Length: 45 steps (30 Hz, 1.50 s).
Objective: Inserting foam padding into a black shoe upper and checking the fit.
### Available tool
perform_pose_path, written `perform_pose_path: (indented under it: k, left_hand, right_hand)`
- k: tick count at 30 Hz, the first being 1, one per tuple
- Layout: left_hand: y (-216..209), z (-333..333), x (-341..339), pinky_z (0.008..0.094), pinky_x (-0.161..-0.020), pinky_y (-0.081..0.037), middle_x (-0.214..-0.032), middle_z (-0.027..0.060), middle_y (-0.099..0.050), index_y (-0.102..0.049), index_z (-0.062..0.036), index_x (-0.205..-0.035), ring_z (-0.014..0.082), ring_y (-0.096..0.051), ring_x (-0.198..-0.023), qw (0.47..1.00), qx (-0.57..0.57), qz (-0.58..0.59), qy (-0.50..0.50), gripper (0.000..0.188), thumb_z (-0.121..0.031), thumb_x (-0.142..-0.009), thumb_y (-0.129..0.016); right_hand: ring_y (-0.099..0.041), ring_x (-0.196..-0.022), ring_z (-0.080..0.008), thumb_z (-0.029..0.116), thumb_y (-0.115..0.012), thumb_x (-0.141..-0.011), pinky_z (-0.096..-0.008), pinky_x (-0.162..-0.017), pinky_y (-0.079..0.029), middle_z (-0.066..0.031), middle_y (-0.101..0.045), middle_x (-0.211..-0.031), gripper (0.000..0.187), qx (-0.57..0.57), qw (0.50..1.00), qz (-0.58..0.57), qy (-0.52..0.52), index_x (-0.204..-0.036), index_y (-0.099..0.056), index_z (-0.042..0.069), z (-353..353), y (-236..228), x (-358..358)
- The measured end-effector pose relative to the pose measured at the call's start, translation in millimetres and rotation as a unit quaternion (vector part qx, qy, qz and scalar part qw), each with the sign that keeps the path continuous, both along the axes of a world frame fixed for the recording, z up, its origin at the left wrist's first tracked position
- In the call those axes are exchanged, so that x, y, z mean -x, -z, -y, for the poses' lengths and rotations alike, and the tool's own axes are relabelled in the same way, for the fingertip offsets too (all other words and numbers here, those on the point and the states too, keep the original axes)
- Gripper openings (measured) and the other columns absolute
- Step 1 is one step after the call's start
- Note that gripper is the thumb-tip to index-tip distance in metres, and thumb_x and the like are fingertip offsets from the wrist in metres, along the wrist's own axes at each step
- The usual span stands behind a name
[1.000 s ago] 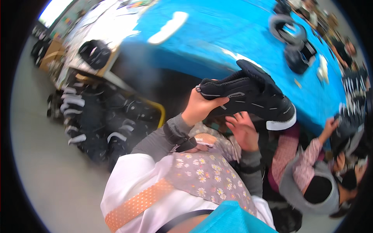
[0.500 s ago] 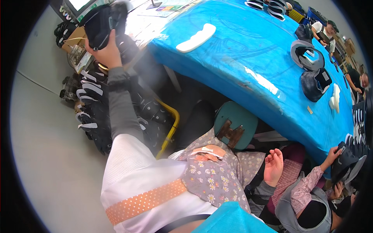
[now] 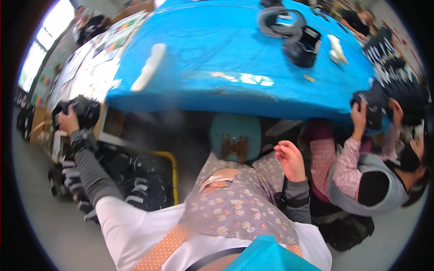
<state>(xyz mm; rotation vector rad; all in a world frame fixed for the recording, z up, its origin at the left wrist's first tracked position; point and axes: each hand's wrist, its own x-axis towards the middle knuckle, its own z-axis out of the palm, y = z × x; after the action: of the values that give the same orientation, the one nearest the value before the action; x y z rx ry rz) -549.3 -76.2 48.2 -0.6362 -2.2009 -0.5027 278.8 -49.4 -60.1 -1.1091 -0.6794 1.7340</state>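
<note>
Out at the far left, my left hand (image 3: 68,121) is closed on a black shoe (image 3: 86,110), level with the table's left end. The picture is blurred there, so the shoe's details and my fingertips are hard to make out. My right hand (image 3: 290,161) is raised above my lap, palm up, fingers loosely curled and a little apart, with nothing in it. It is nearest to the table's front edge and touches neither the table nor the stool. A white sole-shaped piece (image 3: 150,67) lies on the blue-covered table (image 3: 199,58).
Black shoes (image 3: 140,180) fill a yellow-framed rack (image 3: 174,176) low on my left. A green stool (image 3: 236,135) stands under the table edge. Dark shoe parts (image 3: 300,52) and another white piece (image 3: 337,49) lie at the table's right. Close on my right, a seated co-worker (image 3: 375,183) handles a black shoe (image 3: 374,106).
My left hand has lowered with the black shoe from above the table's left end. My view has swung toward the middle, so the table appears level. My right hand remains raised and empty.
</note>
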Motion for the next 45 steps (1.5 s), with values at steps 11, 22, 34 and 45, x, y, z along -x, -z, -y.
perform_pose_path:
  k: [11,22,34,45]
  left_hand:
    - [-24.4,-50.1,13.9,0.0394,-0.103,-0.039,-0.135,0.0240,-0.050,-0.045,0.0023,-0.136,0.0381,-0.047,-0.125,0.975,0.095,0.095,0.178,0.064,-0.047,-0.094,-0.050]
    - [-59.6,-70.9,-3.0,0.0491,-0.089,-0.043,-0.110,0.0267,-0.060,-0.060,-0.0007,-0.105,0.0438,-0.053,-0.108,0.965,0.132,0.162,0.159,0.046,-0.042,-0.097,-0.042]
    - [-32.0,-103.5,-50.0,0.0556,-0.081,-0.043,-0.101,0.0302,-0.061,-0.047,-0.0039,-0.105,0.0471,-0.057,-0.101,0.941,0.287,0.108,0.144,0.040,-0.043,-0.099,-0.041]
    - [10.5,-103.1,44.8,0.0458,-0.093,-0.044,-0.123,0.0216,-0.050,-0.046,-0.0101,-0.130,0.0400,-0.054,-0.112,0.934,0.296,0.139,0.146,0.036,-0.024,-0.102,-0.028]
  right_hand:
    - [-0.060,-0.081,-0.0126,0.009,-0.054,-0.093,-0.0253,-0.076,-0.047,-0.0090,-0.066,-0.094,0.015,0.020,0.999,0.025,-0.001,-0.105,-0.059,0.002,-3.5,4.1,13.2]
    - [-0.060,-0.089,-0.0126,0.008,-0.056,-0.092,-0.0226,-0.076,-0.047,-0.0054,-0.063,-0.095,0.014,0.049,0.999,0.015,-0.001,-0.106,-0.058,0.004,-9.7,2.3,-2.3]
    - [-0.059,-0.081,-0.0114,0.007,-0.055,-0.092,-0.0233,-0.077,-0.047,-0.0062,-0.065,-0.093,0.012,0.060,0.998,0.037,-0.003,-0.103,-0.059,0.004,-16.5,6.2,15.3]
    - [-0.057,-0.079,-0.0104,0.008,-0.054,-0.093,-0.0223,-0.076,-0.046,-0.0047,-0.063,-0.093,0.013,0.078,0.994,0.077,-0.002,-0.105,-0.058,0.005,-2.2,-5.8,6.4]
